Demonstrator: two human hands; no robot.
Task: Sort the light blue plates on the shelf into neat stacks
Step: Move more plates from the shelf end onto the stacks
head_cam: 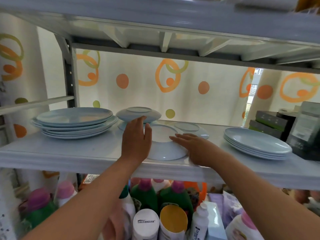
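An upside-down light blue plate (164, 146) lies at the front middle of the grey shelf (69, 153). My left hand (136, 135) rests with straight fingers against its left side. My right hand (195, 146) lies flat on its right rim, fingers stretched over the base. Behind it sit two more upturned light blue plates: one (138, 114) raised on another dish at the back, one (190, 129) to the right. A stack of several large plates (74, 122) stands at the left, and a stack of oval plates (256, 144) at the right.
Dark boxes (270, 122) crowd the shelf's far right end. A patterned curtain (173, 87) hangs behind. The upper shelf (173, 23) is close overhead. Below, many bottles (145, 222) fill the lower level.
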